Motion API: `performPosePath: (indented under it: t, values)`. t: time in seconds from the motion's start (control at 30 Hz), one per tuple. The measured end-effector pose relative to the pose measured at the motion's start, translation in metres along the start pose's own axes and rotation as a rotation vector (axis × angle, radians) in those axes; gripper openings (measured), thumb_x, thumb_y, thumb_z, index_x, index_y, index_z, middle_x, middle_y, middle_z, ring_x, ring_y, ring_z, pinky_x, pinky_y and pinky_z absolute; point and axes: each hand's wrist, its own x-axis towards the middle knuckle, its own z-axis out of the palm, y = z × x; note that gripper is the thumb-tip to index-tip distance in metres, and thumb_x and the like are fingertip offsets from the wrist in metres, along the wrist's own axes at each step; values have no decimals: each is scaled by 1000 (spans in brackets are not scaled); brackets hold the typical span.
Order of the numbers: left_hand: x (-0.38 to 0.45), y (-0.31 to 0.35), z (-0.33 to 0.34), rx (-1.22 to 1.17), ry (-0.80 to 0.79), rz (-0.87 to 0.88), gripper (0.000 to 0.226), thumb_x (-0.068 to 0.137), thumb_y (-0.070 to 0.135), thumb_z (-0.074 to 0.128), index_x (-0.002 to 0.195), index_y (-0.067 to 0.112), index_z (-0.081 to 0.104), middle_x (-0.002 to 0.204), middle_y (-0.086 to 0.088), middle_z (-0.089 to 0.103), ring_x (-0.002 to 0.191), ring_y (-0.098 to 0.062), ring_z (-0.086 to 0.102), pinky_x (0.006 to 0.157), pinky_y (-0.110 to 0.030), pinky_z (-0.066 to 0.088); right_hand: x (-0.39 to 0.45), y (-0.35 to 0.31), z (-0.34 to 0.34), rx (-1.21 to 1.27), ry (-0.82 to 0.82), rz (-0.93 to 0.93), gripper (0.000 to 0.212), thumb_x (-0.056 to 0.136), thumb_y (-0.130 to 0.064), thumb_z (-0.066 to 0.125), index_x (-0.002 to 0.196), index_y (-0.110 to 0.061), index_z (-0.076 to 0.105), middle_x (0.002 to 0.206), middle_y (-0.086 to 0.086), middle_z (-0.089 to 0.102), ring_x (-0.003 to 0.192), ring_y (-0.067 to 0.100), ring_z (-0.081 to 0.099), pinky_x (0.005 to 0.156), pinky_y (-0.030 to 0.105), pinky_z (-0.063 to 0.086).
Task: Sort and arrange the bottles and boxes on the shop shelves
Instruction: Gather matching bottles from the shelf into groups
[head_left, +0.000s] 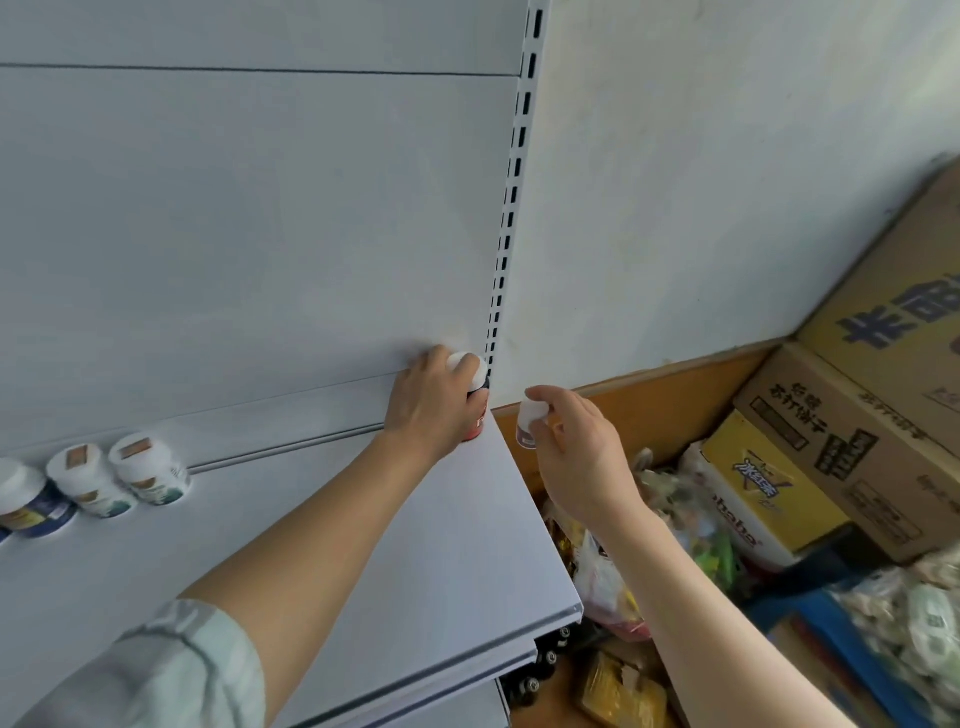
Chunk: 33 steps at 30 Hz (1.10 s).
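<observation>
Bottle (475, 395) gripped by left hand (431, 405) on white shelf (415, 545); right hand (576, 447) fingers hold second bottle (530, 423).

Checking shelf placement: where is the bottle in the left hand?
The white-capped dark bottle in the left hand stands at the white metal shelf's back right corner, beside the slotted upright.

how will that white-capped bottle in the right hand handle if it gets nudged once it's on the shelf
The white-capped bottle looks small and narrow, so it probably tips easily. On its round side it would likely roll on the smooth shelf. The right hand pinches it easily, so it is probably light.
</observation>
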Motion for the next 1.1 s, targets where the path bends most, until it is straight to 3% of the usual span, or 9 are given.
performPosePath:
  t: [0.13,0.27,0.37,0.47,0.7,0.87,1.1]
  values:
    - [3,0,4,-147,12,-51,26,92,32,54,113,17,56,111,-8,52,94,-30,56,68,-34,44,6,4,1,9,-17,10,34,96,-8,52,128,-18,56,121,-1,62,110,17,56,90,36,53]
    - [-1,-12,-7,-344,-37,-42,25,92,32,58,115,22,56,116,0,53,101,-24,57,78,-35,50,12,5,-1,43,-15,-4,31,97,-7,49,126,-17,57,118,0,64,103,16,61,85,33,54]
    - [-10,-27,-28,-472,-47,-59,24,92,31,61,115,23,58,118,4,54,103,-20,57,87,-38,50,19,-4,-2,107,-60,20,31,100,-8,45,127,-17,57,113,-1,64,97,11,61,75,8,47]
    - [-24,-42,-55,-565,-35,-72,23,93,26,62,115,23,60,117,7,55,104,-17,57,92,-41,51,23,-20,7,168,-128,-12,31,100,-8,45,127,-20,56,114,-3,64,100,10,60,72,-1,40]
    - [-81,-91,-110,-583,102,-150,23,91,32,61,114,29,63,117,10,58,109,-9,56,93,-39,51,28,-88,39,321,-250,-125,30,101,-8,46,122,-24,59,108,-8,64,88,-9,57,69,3,40]
    - [-137,-127,-141,-583,194,-239,29,90,40,59,116,30,66,118,11,61,111,-6,56,96,-37,50,6,-141,64,420,-301,-175,31,98,-6,49,118,-25,65,100,-8,66,76,-6,57,65,5,40]
    - [-235,-180,-200,-648,302,-399,31,88,38,68,119,35,63,121,20,61,109,-1,59,96,-30,52,-46,-236,98,487,-402,-259,30,98,-6,51,114,-25,68,97,-6,69,78,-5,61,68,5,41]
